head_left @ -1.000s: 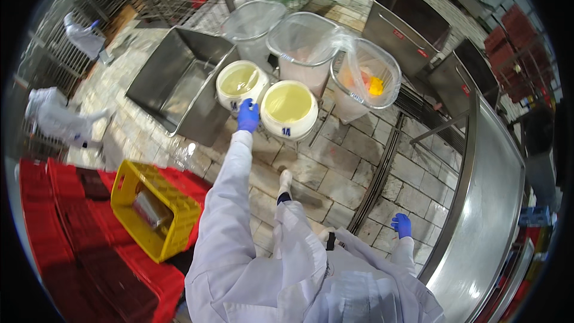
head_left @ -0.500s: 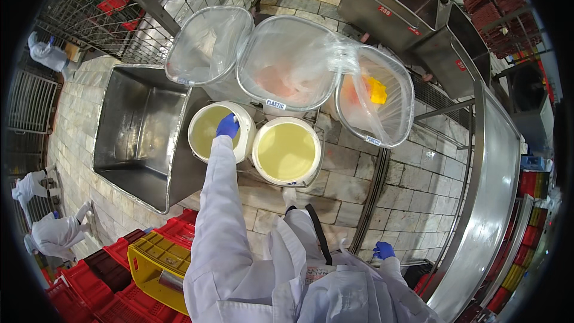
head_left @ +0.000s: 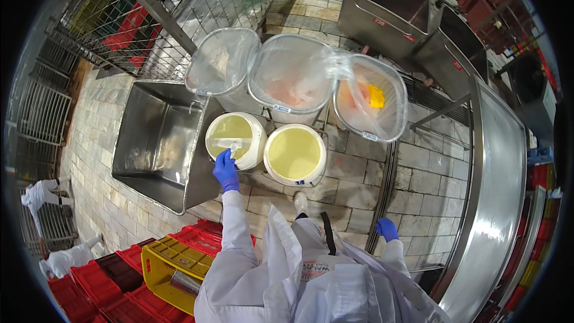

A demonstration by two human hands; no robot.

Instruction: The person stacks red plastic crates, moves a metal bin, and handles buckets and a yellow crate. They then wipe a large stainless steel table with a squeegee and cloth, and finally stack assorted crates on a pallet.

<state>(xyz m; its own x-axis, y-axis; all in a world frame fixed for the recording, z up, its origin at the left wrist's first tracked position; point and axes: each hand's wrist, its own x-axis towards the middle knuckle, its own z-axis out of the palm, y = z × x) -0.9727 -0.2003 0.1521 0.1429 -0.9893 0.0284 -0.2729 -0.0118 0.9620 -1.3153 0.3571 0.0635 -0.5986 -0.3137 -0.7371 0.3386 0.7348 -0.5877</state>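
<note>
And here's the left grip [head_left: 226,170], fingers closed on the near end of a pale, translucent utensil [head_left: 232,143]! That piece sits right at the fingertips, reaching just beyond them across the mouth of the left white bucket [head_left: 254,149]; whether it touches the yellowish liquid [head_left: 232,127] inside, I can't tell. Close by, right of this grip, stands a second white bucket [head_left: 323,153], filled with the same colour. Over to its left, a big steel bin [head_left: 156,131]; farther ahead, three bins lined with clear plastic [head_left: 287,54]. Behind it and left, a yellow crate [head_left: 185,257]. Now the right grip [head_left: 388,229], hanging low and well apart from the utensil, open or closed I can't tell, a steel counter [head_left: 496,161] off to its right.
</note>
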